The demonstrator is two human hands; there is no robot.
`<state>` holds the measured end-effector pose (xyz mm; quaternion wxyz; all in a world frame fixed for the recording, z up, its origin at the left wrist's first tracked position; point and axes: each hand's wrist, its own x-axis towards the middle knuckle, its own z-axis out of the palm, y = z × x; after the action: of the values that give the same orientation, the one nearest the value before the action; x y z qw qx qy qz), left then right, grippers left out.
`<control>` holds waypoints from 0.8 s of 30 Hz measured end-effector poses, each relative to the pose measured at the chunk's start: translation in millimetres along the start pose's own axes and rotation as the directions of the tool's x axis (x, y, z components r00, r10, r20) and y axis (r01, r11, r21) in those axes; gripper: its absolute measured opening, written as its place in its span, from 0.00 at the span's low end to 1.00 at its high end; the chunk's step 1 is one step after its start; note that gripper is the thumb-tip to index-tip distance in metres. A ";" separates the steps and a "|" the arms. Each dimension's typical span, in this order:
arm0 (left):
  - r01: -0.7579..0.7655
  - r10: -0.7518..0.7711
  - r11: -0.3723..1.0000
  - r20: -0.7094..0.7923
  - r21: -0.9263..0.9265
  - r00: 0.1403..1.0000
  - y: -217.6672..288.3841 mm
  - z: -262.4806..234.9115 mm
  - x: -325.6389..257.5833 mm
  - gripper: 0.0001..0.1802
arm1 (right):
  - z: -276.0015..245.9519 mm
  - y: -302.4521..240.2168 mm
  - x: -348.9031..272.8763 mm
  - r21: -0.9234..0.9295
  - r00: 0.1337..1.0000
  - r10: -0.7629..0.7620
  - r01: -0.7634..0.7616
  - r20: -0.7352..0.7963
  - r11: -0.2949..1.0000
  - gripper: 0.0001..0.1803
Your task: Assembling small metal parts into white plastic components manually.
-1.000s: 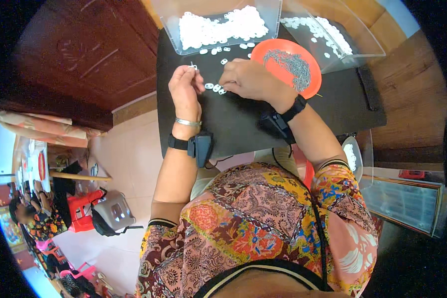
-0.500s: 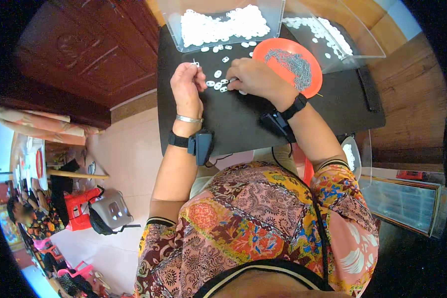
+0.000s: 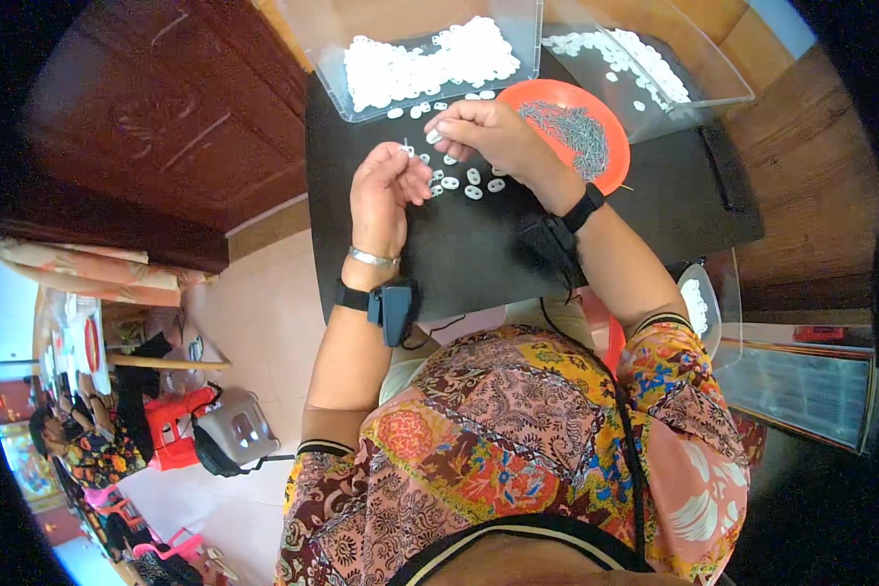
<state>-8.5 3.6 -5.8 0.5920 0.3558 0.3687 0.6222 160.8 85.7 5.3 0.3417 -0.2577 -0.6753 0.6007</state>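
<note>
Raised over the black table (image 3: 478,249), my left hand (image 3: 379,190) pinches a small white two-holed plastic piece (image 3: 408,152), with a thin metal pin sticking up from it. Just to its right, my right hand (image 3: 488,132) grips another white oval piece (image 3: 433,137) between thumb and fingertips. A small gap separates the two held pieces. Below and between the hands lie several loose white ovals (image 3: 473,192) with two holes each. Beside my right forearm sits an orange plate (image 3: 617,166) bearing a heap of grey metal pins (image 3: 584,132).
At the back stands a clear plastic bin (image 3: 324,73) heaped with white pieces. Another clear bin (image 3: 717,101), with more pieces, is at the back right. A small container (image 3: 693,305) of white pieces sits below the table's right edge. Far left, a person (image 3: 102,439) is near red chairs.
My right hand has lifted from the loose pieces with one white oval and come up beside the left hand's piece. My left hand has shifted slightly right and nearer.
</note>
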 end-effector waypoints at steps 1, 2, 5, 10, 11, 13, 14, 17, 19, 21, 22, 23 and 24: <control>-0.001 0.001 1.000 0.002 0.004 1.000 0.8 -0.2 0.1 0.07 | 1.5 -1.4 -0.8 0.041 1.000 -0.006 0.006 0.012 0.999 0.12; -0.002 0.002 1.000 0.012 -0.010 1.000 1.6 -0.4 0.1 0.07 | 3.2 -2.8 -1.6 0.081 1.000 -0.013 0.011 0.024 0.997 0.13; -0.011 0.012 0.999 0.028 -0.034 1.000 1.7 -1.2 -0.2 0.08 | 7.5 -6.6 -3.9 0.096 1.000 -0.001 -0.001 0.025 0.995 0.12; -0.027 0.030 0.998 0.056 -0.055 0.998 1.7 -1.2 0.1 0.08 | 7.8 -2.6 -2.6 0.087 1.000 0.014 -0.016 0.024 0.996 0.12; -0.024 0.028 0.997 0.057 -0.072 0.998 1.9 -1.0 -0.1 0.08 | 8.6 -2.7 -2.7 0.083 1.000 0.016 -0.018 0.024 0.996 0.12; -0.023 0.028 0.996 0.058 -0.088 0.998 2.0 -1.2 0.4 0.08 | 10.1 -0.8 -2.2 0.066 1.000 -0.011 0.009 0.024 0.998 0.11; -0.024 0.030 0.995 0.065 -0.095 0.997 1.4 -1.1 0.6 0.08 | 11.0 0.4 -2.1 0.049 0.999 -0.037 0.036 0.025 0.998 0.11; -0.036 0.042 0.995 0.059 -0.091 0.997 2.5 -1.6 0.5 0.08 | 17.8 2.0 -3.7 0.085 0.993 -0.116 0.117 -0.020 0.989 0.12; -0.043 0.048 0.996 0.050 -0.083 0.998 3.1 -1.0 0.2 0.08 | 17.6 -1.6 -5.3 0.065 0.993 -0.121 0.122 -0.010 0.990 0.13; -0.049 0.053 0.995 0.037 -0.089 0.998 3.5 -0.5 0.0 0.08 | 18.1 -3.5 -6.3 0.046 0.992 -0.127 0.127 0.000 0.991 0.13; -0.049 0.052 0.995 0.036 -0.088 0.998 3.4 -0.7 0.0 0.08 | 18.9 -3.7 -6.3 0.031 0.992 -0.130 0.130 -0.002 0.991 0.13; -0.051 0.055 0.994 0.038 -0.099 0.998 3.2 -1.3 0.1 0.08 | 19.6 -4.0 -6.5 0.016 0.991 -0.133 0.133 -0.004 0.991 0.13; -0.053 0.058 0.992 0.040 -0.111 0.998 2.9 -1.7 0.3 0.08 | 20.0 -5.1 -7.1 0.016 0.991 -0.133 0.133 -0.004 0.991 0.13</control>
<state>-11.4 3.8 -4.0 0.6010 0.3462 0.3111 0.6497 150.1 66.8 8.3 0.3842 -0.2102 -0.6854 0.5818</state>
